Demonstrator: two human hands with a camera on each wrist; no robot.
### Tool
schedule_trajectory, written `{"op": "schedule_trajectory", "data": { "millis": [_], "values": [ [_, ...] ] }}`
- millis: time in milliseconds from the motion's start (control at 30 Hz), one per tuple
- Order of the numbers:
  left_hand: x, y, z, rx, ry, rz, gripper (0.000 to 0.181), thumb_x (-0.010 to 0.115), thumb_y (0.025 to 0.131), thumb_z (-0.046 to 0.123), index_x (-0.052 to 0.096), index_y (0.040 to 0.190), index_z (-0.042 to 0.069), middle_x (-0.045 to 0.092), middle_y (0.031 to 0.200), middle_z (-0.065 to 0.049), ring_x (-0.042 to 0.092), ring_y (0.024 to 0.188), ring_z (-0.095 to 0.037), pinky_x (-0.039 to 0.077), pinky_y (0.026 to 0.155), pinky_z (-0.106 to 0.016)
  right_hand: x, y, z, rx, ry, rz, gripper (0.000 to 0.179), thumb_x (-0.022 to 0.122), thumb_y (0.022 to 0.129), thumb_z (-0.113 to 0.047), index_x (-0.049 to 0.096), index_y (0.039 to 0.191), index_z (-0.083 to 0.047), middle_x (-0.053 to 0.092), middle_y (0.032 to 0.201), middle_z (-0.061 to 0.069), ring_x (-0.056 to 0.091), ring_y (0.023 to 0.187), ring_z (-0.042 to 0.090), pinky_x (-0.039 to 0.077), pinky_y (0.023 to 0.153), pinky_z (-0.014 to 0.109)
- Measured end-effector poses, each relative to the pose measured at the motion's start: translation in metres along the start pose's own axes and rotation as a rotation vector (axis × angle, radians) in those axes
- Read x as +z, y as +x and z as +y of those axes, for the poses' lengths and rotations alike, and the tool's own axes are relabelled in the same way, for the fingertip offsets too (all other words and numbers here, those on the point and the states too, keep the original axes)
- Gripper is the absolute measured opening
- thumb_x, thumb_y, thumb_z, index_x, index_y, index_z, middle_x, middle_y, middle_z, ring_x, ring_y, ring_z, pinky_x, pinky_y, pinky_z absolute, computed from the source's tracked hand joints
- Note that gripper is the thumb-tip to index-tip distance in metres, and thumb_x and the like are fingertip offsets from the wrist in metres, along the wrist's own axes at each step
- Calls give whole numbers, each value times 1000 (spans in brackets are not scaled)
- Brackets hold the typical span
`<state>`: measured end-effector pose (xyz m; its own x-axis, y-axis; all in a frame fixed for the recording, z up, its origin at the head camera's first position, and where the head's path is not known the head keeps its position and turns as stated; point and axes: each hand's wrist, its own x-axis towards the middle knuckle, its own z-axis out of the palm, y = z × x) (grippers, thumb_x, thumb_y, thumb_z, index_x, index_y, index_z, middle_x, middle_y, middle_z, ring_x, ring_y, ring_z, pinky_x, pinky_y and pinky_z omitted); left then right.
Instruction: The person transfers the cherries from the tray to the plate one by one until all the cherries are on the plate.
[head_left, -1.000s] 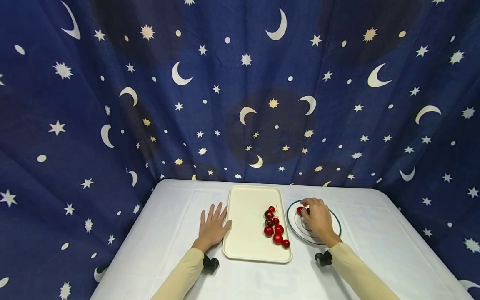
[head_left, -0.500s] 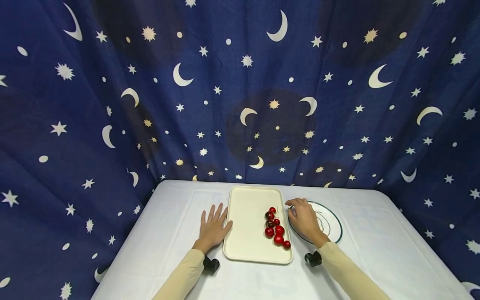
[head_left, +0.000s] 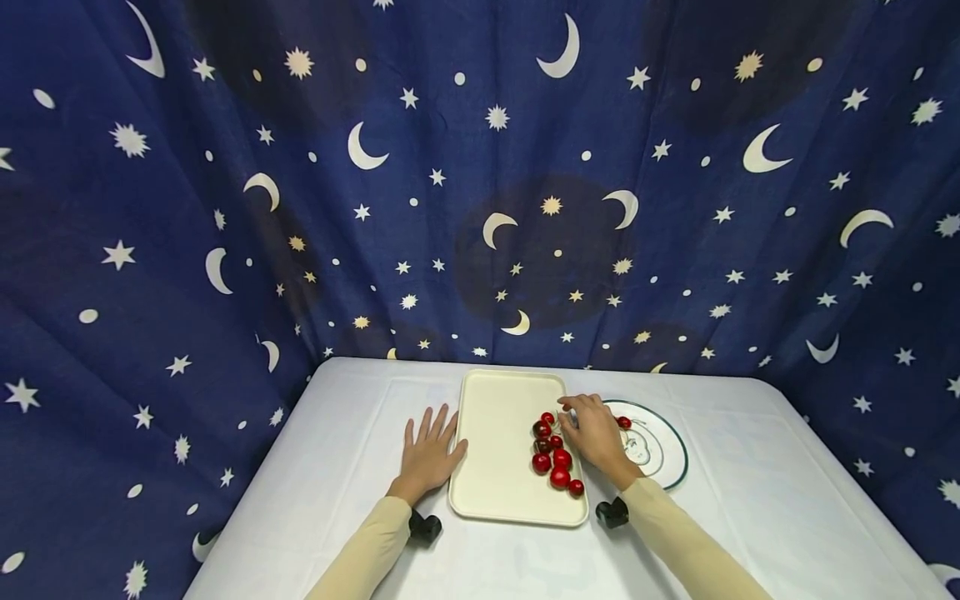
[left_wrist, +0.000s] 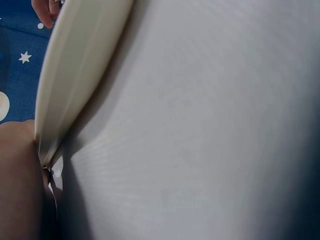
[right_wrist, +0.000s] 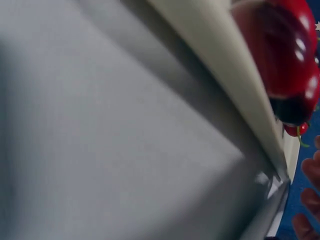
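1. Head view: From here I watch a white-clothed table [head_left: 375,417] backed by a blue curtain [head_left: 420,183] with moons and stars.
2. Head view: I see the left hand [head_left: 425,462] laid palm-down left of the tray [head_left: 491,442], its grip spread wide, thumb at the rim.
3. Head view: The right hand [head_left: 597,433] hangs between the tray and the plate [head_left: 669,442]; its grip is apart, fingers loosely bent, tips near the far cherries.
4. Head view: I count eight cherries [head_left: 560,477] clustered along the tray's right side; another cherry [head_left: 624,422] sits on the plate, just beside the right hand.
5. Left wrist view: I get the tray's pale outer wall slanting down to skin at the lower left, with white cloth filling most of the rest.
6. Right wrist view: Cherries loom over the tray's rim, one showing a green stem; cropped fingertips [right_wrist: 311,172] stand near it, slightly apart.
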<state>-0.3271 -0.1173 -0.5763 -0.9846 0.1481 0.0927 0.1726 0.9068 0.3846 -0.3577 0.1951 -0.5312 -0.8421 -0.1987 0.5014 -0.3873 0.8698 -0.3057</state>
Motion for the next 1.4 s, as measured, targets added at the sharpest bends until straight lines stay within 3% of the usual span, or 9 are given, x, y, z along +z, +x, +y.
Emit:
{"op": "schedule_trajectory", "data": {
  "millis": [233, 467, 1167, 1400],
  "values": [
    [-1, -2, 1, -15, 23, -20, 66, 34, 105, 57, 29, 164, 26, 17, 175, 0, 8, 165, -31, 1, 130, -62, 9, -1, -1, 25, -12, -6, 19, 75, 90, -14, 75, 107, -6, 76, 98, 11, 63, 97, 32, 52, 84, 49],
    [3, -1, -1, -5, 26, 2, 66, 33, 105, 57, 30, 163, 25, 19, 175, -1, 9, 164, -31, 2, 130, -62, 12, -2, 0, 58, -5, -26, 13, 74, 91, -16, 73, 102, -8, 75, 98, 9, 63, 99, 31, 51, 87, 49],
    [1, -3, 0, -1, 4, 4, 66, 35, 105, 57, 31, 163, 25, 19, 175, -1, 10, 164, -32, 2, 130, -63, 11, 0, -2, 71, -48, 1, 5, 77, 88, -15, 75, 88, -11, 75, 86, 6, 63, 87, 30, 51, 79, 49],
    [-1, -2, 1, -3, -5, -5, 67, 35, 105, 56, 30, 163, 24, 18, 175, -2, 9, 164, -33, 0, 130, -62, 10, 1, -2, 58, -40, -8, 14, 78, 87, -13, 76, 100, -8, 75, 88, 7, 64, 88, 31, 52, 80, 48]
  ]
}}
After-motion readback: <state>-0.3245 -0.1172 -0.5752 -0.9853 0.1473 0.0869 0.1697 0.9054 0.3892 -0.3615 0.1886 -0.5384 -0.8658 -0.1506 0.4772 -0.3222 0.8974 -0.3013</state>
